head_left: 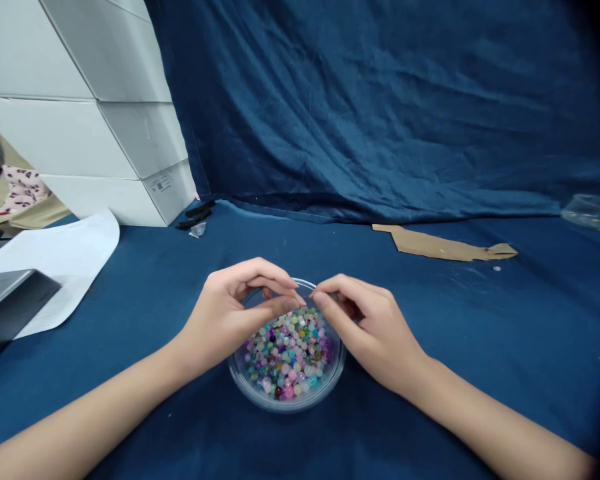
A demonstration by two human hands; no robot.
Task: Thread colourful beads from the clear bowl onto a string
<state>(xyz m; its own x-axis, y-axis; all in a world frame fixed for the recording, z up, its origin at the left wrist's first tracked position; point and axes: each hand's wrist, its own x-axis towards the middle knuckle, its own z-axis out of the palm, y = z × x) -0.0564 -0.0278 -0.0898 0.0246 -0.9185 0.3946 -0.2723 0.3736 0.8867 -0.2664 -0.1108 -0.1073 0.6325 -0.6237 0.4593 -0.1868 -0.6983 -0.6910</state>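
Observation:
A round clear plastic bowl (286,405) stands on the blue cloth, filled with small glossy beads (293,360) in pink, purple, green, white and other colours. Over its far left part, my left hand (247,300) is closed, thumb and fingers pinched together. Facing it, my right hand (363,320) pinches thumb against forefinger above the far right rim. The fingertips of both hands are close together, with a small gap between them. Whatever they may hold is too small to make out.
White boxes (110,133) are stacked at the back left. Before them lie a white sheet (80,267) and a dark box-like object (15,307). A torn cardboard strip (440,247) lies behind my right hand, and a clear container (593,212) stands far right. Blue cloth (380,100) hangs behind.

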